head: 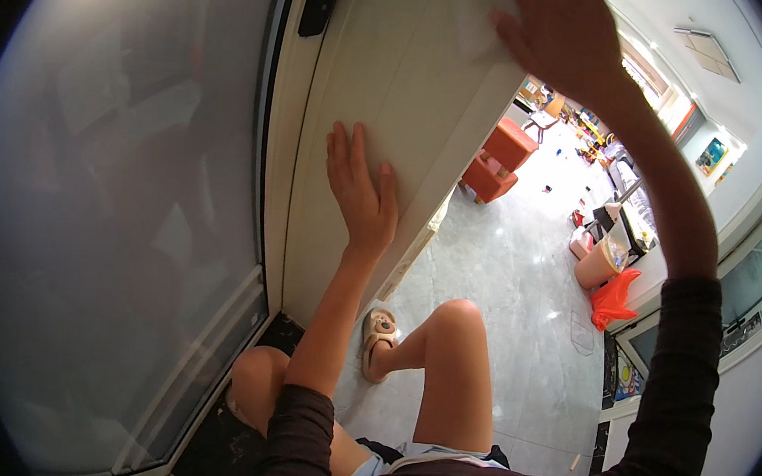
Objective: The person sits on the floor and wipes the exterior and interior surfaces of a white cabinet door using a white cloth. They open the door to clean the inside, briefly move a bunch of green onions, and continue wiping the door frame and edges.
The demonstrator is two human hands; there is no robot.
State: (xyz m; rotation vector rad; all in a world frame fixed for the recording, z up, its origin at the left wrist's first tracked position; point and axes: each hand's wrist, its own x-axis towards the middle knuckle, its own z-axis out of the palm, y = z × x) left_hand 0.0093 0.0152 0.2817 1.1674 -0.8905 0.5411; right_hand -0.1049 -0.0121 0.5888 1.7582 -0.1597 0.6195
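Observation:
My left hand rests on the pale panel in front of me, fingers pointing up and the thumb spread apart. Higher up, near the top of the view, my right hand presses a white cloth or tissue against the same panel, close to its right edge. The cloth is blurred and partly behind my fingers, so its exact kind is unclear. To the left of the panel stands a framed glass pane with faint reflections. A dark handle or lock plate sits at the frame between them.
Grey glossy floor tiles stretch into the room beyond. Orange stools stand past the panel's edge. Along the right wall are a lined waste bin and a red plastic bag. My bent knees and a sandal are below.

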